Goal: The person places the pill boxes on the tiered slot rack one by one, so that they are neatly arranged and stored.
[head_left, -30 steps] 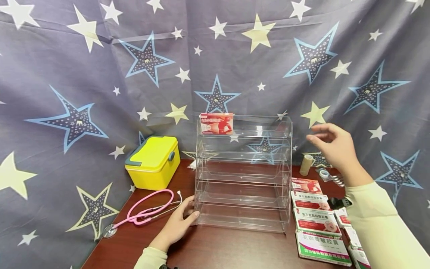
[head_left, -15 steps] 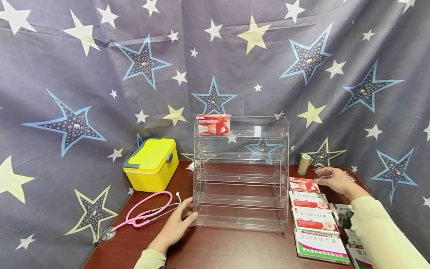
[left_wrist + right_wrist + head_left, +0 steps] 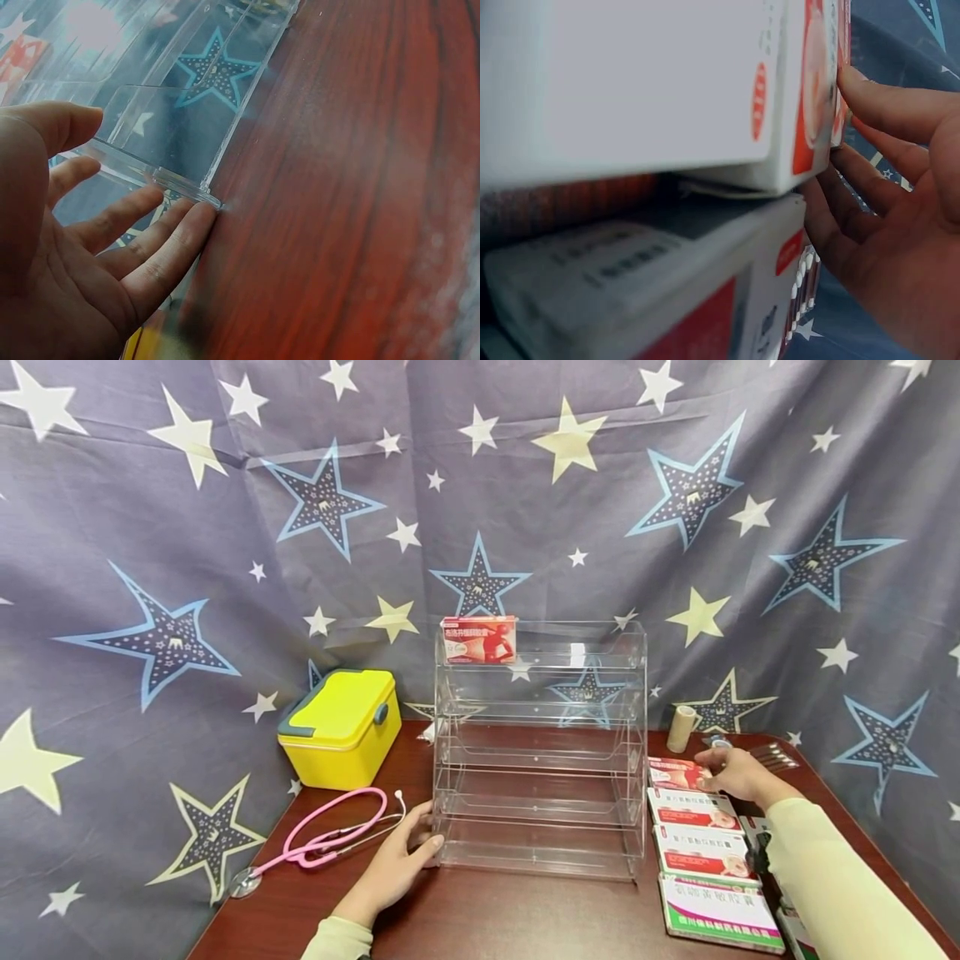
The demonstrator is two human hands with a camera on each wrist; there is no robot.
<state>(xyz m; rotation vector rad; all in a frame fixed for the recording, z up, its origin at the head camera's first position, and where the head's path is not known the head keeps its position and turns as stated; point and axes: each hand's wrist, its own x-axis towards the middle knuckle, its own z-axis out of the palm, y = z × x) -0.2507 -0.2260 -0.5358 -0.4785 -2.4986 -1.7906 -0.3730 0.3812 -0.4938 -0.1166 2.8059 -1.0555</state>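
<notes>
A clear acrylic tiered display rack (image 3: 536, 810) stands mid-table, with a red-and-white medicine box (image 3: 480, 640) at the left of its top tier. My left hand (image 3: 396, 865) rests at the rack's lower left corner; in the left wrist view its fingertips (image 3: 201, 214) touch the rack's edge and the thumb stands apart from them. On the right, my right hand (image 3: 738, 774) pinches the right end of another red medicine box (image 3: 670, 772), the farthest in a column of boxes. In the right wrist view nearer white boxes (image 3: 787, 150) hide most of that red one.
White-and-red medicine boxes (image 3: 693, 810) and a white-and-green one (image 3: 722, 914) lie nearer in the column; more boxes sit under the right forearm. Behind are a tan roll (image 3: 681, 729) and cotton swabs (image 3: 774, 757). Leftward lie a pink stethoscope (image 3: 330, 843) and yellow case (image 3: 341, 727).
My right hand has come down from the air beside the rack to the farthest red box and taken its right end between thumb and finger. The left hand stays at the rack.
</notes>
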